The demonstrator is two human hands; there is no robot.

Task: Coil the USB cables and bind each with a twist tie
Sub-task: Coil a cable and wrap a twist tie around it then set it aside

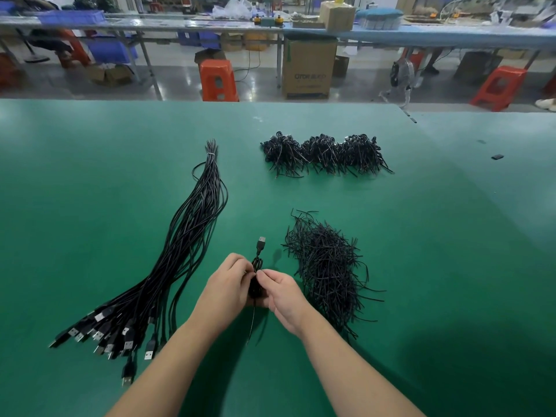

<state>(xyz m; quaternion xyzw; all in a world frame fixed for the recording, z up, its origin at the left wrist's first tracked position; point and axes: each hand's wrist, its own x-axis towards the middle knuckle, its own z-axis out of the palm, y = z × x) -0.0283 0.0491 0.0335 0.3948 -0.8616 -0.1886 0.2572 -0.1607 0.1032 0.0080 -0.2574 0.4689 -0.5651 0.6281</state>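
Left hand (225,284): fingers curled round a small black coiled cable (256,282), holding it just above the green table (90,176) at the near middle.
Right hand (281,293): thumb and fingertips pinched at the top of the same coil, right against the left hand; whether a twist tie sits in that pinch is too small to tell.
Coiled cable: bunched between the two hands, its USB plug (261,243) sticking up and away from the fingers, a thin loose tail (252,323) hanging down toward the person.
Uncoiled cables (186,251): a long black bundle lying to the left of the hands, plug ends fanned out at the near left, the far ends gathered to a point and bound with a pale tie.
Twist ties (328,272): a loose black heap just right of the right hand, strands poking out all round.
Finished coils (325,155): three dark clumps side by side, farther back on the table, well apart from the hands.
Small dark object (497,157): lying alone toward the far right of the table.
Beyond the table: orange stools (218,79), a cardboard box (308,69) on the floor, and long benches (421,36) carrying blue bins and boxes.
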